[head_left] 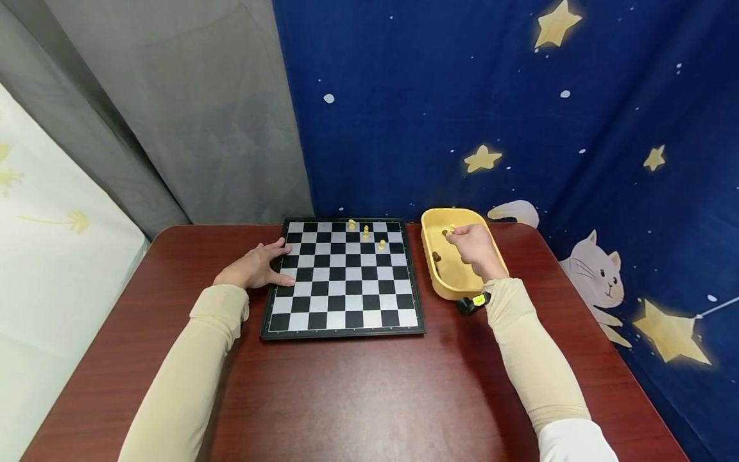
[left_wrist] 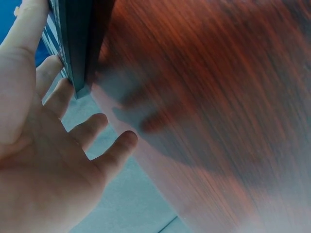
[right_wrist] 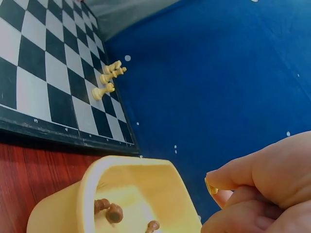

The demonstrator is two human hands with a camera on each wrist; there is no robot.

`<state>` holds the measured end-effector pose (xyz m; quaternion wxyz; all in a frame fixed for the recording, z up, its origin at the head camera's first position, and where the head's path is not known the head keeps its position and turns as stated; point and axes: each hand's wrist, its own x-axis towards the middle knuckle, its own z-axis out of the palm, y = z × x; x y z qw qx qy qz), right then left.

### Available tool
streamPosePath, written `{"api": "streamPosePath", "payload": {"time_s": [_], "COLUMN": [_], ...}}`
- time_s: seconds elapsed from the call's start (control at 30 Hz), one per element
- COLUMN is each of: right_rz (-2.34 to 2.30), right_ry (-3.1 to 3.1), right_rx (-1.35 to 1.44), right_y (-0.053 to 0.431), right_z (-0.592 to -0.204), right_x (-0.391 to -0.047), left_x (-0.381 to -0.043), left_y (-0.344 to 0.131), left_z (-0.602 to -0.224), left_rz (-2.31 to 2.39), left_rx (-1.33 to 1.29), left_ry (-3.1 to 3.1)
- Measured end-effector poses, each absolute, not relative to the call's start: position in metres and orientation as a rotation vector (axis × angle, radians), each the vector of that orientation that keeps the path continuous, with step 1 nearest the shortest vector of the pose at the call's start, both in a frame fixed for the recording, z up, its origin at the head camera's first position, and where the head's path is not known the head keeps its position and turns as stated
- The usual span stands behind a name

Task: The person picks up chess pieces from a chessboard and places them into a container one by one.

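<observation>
A black-and-white chessboard (head_left: 346,281) lies on the table, with three cream chess pieces standing near its far edge: one piece (head_left: 351,224), a taller one (head_left: 365,231) and another (head_left: 382,244). My left hand (head_left: 254,266) rests at the board's left edge, thumb and fingers spread; its other fingers (left_wrist: 114,155) hang beside the frame in the left wrist view. Over the yellow tray (head_left: 428,256), my right hand (head_left: 475,247) pinches a small cream chess piece (right_wrist: 211,187) between thumb and finger. Most of that piece is hidden by the fingers.
Inside the tray lie several brown chess pieces (right_wrist: 114,212). The tray stands just right of the board on the dark red wooden table (head_left: 346,391). Behind the table's far edge hang a grey curtain (head_left: 225,128) and a blue star-patterned curtain (head_left: 392,128).
</observation>
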<state>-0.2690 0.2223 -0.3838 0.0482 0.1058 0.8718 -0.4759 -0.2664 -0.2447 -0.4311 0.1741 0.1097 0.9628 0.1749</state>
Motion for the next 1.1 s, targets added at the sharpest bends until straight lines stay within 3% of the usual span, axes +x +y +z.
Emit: {"api": "streamPosePath", "payload": {"time_s": [0.6, 1.1], "right_rz": [-1.425, -1.455], "right_ry": [2.593, 2.628], "right_rx": [0.475, 0.401], "right_y": [0.236, 0.231], "right_z": [-0.383, -0.385], "right_x": [-0.266, -0.266], "left_x": [-0.267, -0.269], "left_y": [-0.248, -0.245], "left_z": [-0.431, -0.434], "left_rz": [0.503, 0.484], "left_rx": [0.306, 0.302], "left_ry": [2.722, 2.724]}}
